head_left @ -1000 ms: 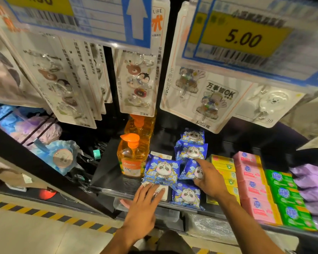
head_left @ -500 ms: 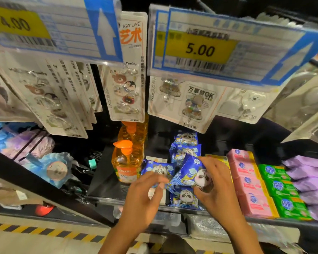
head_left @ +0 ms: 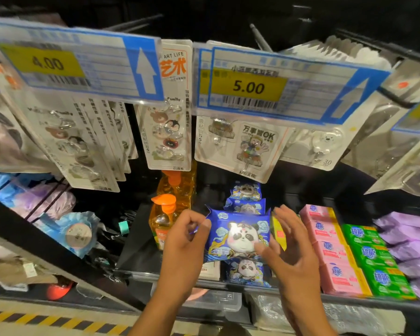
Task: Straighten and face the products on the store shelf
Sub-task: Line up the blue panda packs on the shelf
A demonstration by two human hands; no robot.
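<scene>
Now, panda packet [head_left: 238, 229] between the hands, left hand [head_left: 182, 241] pinching its left corner, right hand [head_left: 296, 258] pinching its right edge.

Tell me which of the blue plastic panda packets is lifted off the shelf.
The blue panda packet held between the left hand and right hand, panda facing the camera. The other packets lie on the black shelf, behind and in front of it.
</scene>
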